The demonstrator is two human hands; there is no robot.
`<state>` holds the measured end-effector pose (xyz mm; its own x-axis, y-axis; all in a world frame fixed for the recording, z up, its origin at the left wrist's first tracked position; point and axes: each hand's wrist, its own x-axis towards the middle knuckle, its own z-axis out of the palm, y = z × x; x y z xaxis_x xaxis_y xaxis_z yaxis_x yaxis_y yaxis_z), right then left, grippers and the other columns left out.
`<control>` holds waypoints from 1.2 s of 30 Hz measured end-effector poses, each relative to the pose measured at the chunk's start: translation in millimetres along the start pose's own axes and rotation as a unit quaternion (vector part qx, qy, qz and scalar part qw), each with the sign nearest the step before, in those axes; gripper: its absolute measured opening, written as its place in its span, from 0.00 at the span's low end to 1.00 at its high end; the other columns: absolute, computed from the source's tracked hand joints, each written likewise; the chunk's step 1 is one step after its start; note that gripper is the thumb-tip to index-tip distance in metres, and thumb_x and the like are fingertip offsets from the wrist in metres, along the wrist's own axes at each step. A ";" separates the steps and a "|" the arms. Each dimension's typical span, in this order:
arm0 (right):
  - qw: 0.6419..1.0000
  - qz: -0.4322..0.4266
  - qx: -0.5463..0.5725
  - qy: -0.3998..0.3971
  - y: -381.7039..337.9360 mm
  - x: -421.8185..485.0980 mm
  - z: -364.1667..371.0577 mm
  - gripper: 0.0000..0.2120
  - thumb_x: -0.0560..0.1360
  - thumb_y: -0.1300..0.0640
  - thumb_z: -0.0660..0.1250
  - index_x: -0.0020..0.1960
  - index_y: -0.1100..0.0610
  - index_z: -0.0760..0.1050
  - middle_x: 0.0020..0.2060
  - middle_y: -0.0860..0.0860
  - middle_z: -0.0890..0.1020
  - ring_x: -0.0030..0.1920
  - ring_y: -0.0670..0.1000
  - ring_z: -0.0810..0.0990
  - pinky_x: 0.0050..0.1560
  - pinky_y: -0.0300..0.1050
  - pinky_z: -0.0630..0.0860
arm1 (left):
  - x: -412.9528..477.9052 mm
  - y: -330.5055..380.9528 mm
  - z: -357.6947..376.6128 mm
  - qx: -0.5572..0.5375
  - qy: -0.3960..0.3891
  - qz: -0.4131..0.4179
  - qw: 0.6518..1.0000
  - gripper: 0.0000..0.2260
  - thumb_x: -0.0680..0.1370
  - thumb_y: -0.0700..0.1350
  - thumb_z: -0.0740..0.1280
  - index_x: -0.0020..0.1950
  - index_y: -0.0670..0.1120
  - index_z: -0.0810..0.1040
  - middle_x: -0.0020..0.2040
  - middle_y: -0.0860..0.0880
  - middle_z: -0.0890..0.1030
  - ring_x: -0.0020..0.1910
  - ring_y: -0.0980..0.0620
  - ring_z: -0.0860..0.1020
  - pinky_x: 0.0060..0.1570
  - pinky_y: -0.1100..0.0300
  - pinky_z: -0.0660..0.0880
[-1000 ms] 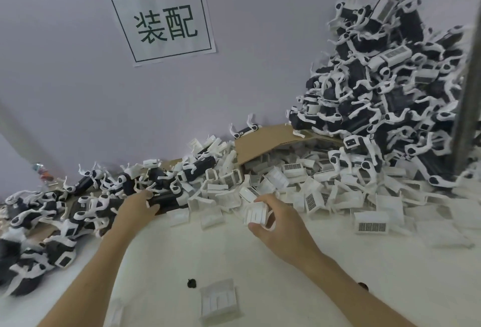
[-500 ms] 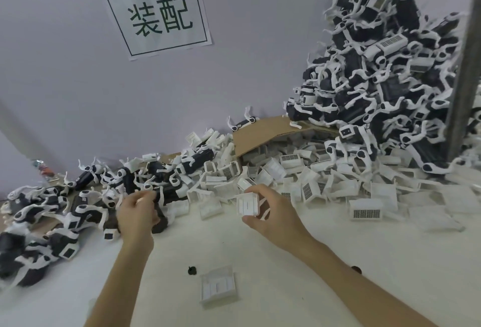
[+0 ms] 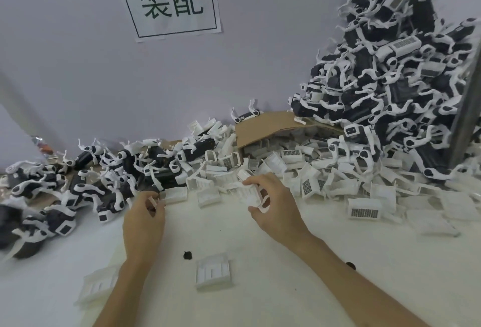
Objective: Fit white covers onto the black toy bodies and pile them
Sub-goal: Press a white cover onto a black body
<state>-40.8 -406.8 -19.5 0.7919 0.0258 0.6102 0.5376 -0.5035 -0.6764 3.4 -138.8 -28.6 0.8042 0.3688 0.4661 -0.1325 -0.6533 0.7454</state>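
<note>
The right hand (image 3: 276, 205) pinches 1 white cover (image 3: 251, 195) between thumb and fingers, its long axis running far-left to near-right. The left hand (image 3: 144, 218) lies to its left at about the same depth, fingers curled over something pale (mostly hidden, so I cannot tell what), just on the near side of the heap of black toy bodies (image 3: 104, 178). Bare surface (image 3: 221, 227) separates the 2 hands, leaving room to meet. The finished pile (image 3: 390, 92) rises far right, closer to the right hand

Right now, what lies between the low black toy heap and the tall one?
Loose white plastic covers and a brown cardboard flap, in the head view.
</note>
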 end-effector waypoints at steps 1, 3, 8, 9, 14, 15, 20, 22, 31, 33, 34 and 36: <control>1.000 -0.003 0.004 0.001 -0.3 0.2 -0.2 0.26 0.67 0.69 0.74 0.59 0.47 0.76 0.55 0.42 0.75 0.49 0.42 0.76 0.48 0.31 0.73 | -0.1 1.0 1.5 -0.030 -0.001 -0.024 0.999 0.08 0.81 0.43 0.67 0.59 0.46 0.73 0.44 0.47 0.81 0.39 0.47 0.79 0.38 0.53 0.74; 1.000 -0.006 0.015 0.001 -1.2 0.1 0.1 0.26 0.67 0.70 0.73 0.58 0.46 0.76 0.55 0.43 0.74 0.47 0.44 0.76 0.47 0.33 0.75 | 0.8 2.5 3.3 -0.081 -0.012 -0.075 0.994 0.11 0.82 0.44 0.66 0.62 0.43 0.71 0.51 0.44 0.82 0.46 0.43 0.80 0.47 0.48 0.76; 1.000 -0.015 0.024 -0.003 -3.2 -0.6 1.7 0.29 0.68 0.70 0.73 0.58 0.41 0.74 0.56 0.42 0.73 0.45 0.47 0.76 0.45 0.35 0.77 | 1.8 -6.2 6.0 -0.028 -0.026 -0.042 0.998 0.07 0.83 0.42 0.64 0.48 0.41 0.78 0.45 0.42 0.80 0.43 0.42 0.77 0.43 0.52 0.69; 1.000 -0.016 0.024 -0.005 -3.5 -0.7 2.0 0.29 0.68 0.70 0.72 0.58 0.41 0.74 0.55 0.41 0.73 0.45 0.47 0.76 0.45 0.35 0.77 | 1.3 -6.6 5.8 -0.029 -0.018 -0.042 0.999 0.09 0.83 0.42 0.63 0.45 0.41 0.77 0.43 0.42 0.79 0.42 0.42 0.76 0.40 0.52 0.68; 1.000 -0.015 0.019 -0.010 -2.8 -0.6 2.9 0.29 0.68 0.69 0.73 0.59 0.41 0.74 0.55 0.41 0.72 0.46 0.46 0.76 0.45 0.32 0.75 | 1.1 0.6 0.2 -0.169 0.031 -0.128 0.977 0.12 0.85 0.46 0.59 0.48 0.42 0.76 0.44 0.45 0.80 0.38 0.46 0.76 0.41 0.52 0.72; 1.000 -0.013 0.019 -0.011 -2.4 -0.7 2.7 0.28 0.68 0.68 0.73 0.59 0.42 0.74 0.55 0.40 0.72 0.46 0.46 0.76 0.45 0.32 0.75 | 2.4 3.9 -1.2 -0.223 0.033 -0.152 0.962 0.12 0.85 0.45 0.58 0.48 0.41 0.77 0.45 0.45 0.80 0.36 0.48 0.76 0.41 0.54 0.73; 0.998 0.003 0.053 -0.019 -6.8 -1.8 2.9 0.23 0.70 0.58 0.75 0.61 0.43 0.73 0.54 0.40 0.74 0.47 0.45 0.77 0.42 0.32 0.74 | 0.6 25.7 -3.7 -0.459 -0.051 -0.251 0.851 0.13 0.85 0.43 0.59 0.40 0.46 0.72 0.39 0.48 0.80 0.28 0.56 0.70 0.29 0.67 0.72; 0.995 0.048 0.074 -0.039 -9.5 -2.2 2.7 0.20 0.70 0.47 0.74 0.60 0.44 0.73 0.52 0.42 0.76 0.46 0.44 0.78 0.42 0.33 0.75 | -4.3 33.9 -1.4 -0.531 -0.104 -0.273 0.796 0.14 0.85 0.44 0.59 0.40 0.46 0.71 0.39 0.49 0.80 0.32 0.55 0.70 0.30 0.68 0.72; 0.958 0.181 0.184 -0.124 -15.6 0.6 4.4 0.15 0.76 0.44 0.72 0.51 0.55 0.79 0.41 0.50 0.85 0.39 0.49 0.85 0.42 0.43 0.78 | -22.4 58.0 7.1 -0.631 -0.246 -0.226 0.701 0.09 0.74 0.47 0.66 0.36 0.45 0.72 0.41 0.47 0.81 0.32 0.54 0.76 0.35 0.65 0.73; 0.949 0.202 0.214 -0.109 -16.9 2.3 4.1 0.14 0.75 0.45 0.72 0.51 0.55 0.78 0.42 0.50 0.86 0.39 0.51 0.86 0.42 0.42 0.78 | -25.7 59.8 10.3 -0.625 -0.267 -0.222 0.699 0.10 0.75 0.47 0.65 0.37 0.45 0.71 0.41 0.46 0.81 0.33 0.53 0.77 0.35 0.64 0.73; 0.945 0.211 0.228 -0.102 -17.4 2.8 3.3 0.13 0.75 0.46 0.72 0.51 0.55 0.78 0.42 0.50 0.86 0.39 0.51 0.86 0.41 0.41 0.78 | -27.5 60.7 11.8 -0.622 -0.276 -0.219 0.699 0.10 0.76 0.47 0.64 0.36 0.45 0.71 0.41 0.45 0.81 0.34 0.52 0.78 0.36 0.64 0.74; 0.936 0.230 0.251 -0.088 -18.2 3.5 1.5 0.12 0.75 0.46 0.72 0.50 0.54 0.78 0.42 0.50 0.86 0.39 0.52 0.86 0.41 0.41 0.78 | -31.1 62.4 14.2 -0.607 -0.298 -0.209 0.706 0.11 0.77 0.47 0.64 0.35 0.45 0.73 0.42 0.44 0.81 0.34 0.51 0.78 0.39 0.61 0.73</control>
<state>-47.3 -396.3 -5.6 0.9849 0.0694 0.1585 0.1607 -0.0270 -0.9866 -21.6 -200.4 -3.4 0.9732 -0.2188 0.0707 0.0808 0.6132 0.7858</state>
